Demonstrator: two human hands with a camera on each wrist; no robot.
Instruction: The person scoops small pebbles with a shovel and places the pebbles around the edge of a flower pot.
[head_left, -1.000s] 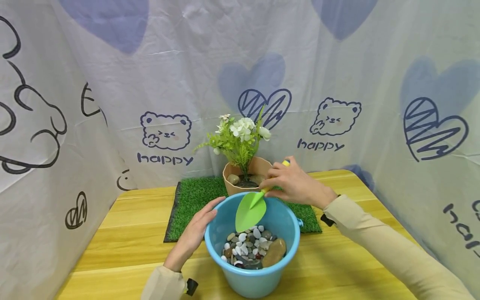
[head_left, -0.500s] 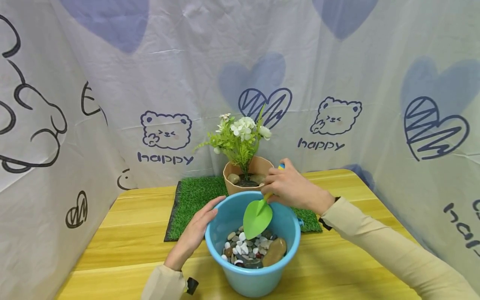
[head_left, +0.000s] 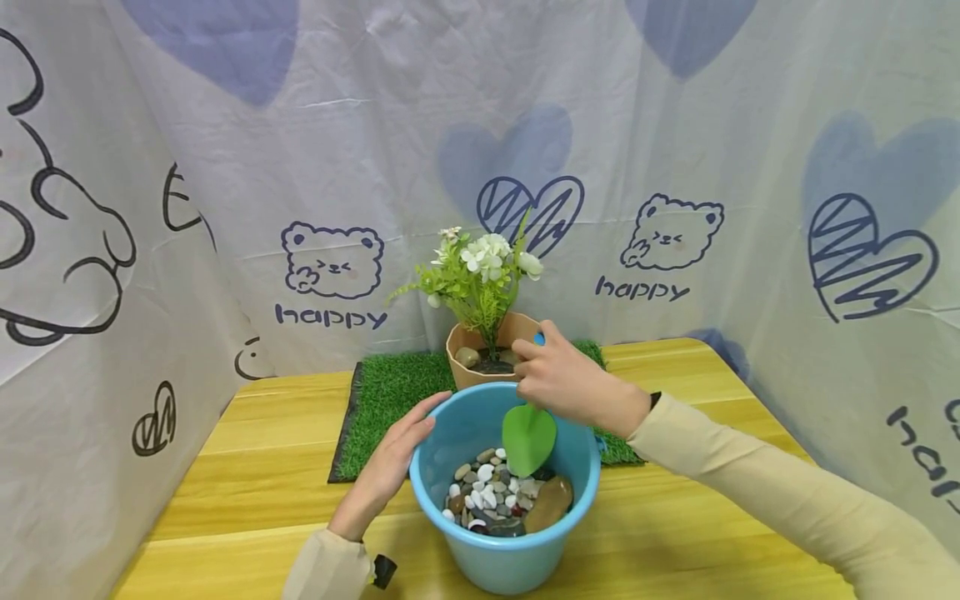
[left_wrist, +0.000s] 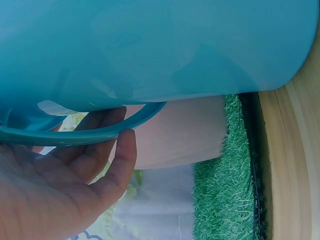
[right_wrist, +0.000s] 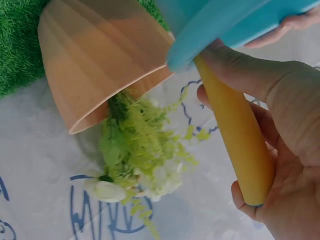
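A light-blue bucket (head_left: 506, 567) stands upright in the middle, with pebbles (head_left: 483, 496) and a large brown stone (head_left: 551, 505) at its bottom. My right hand (head_left: 573, 382) grips the yellow handle of a garden trowel (right_wrist: 235, 135), whose green blade (head_left: 528, 440) points down inside the bucket, close over the pebbles at the far right side. The blade looks bare of stones. At the bucket's upper left side is my left hand (head_left: 393, 454). In the left wrist view its fingers (left_wrist: 127, 145) wrap a curved blue band of the bucket.
Right behind the bucket, a peach flowerpot (head_left: 472, 379) with white flowers (head_left: 487, 258) and stones stands on a green turf mat (head_left: 375, 425). The wooden table (head_left: 255, 467) has patterned white cloth (head_left: 330, 150) on three sides.
The trowel blade has shifted right and slightly lower inside the bucket, and its handle stands steeper. My right hand has moved down with it. The left hand stays put.
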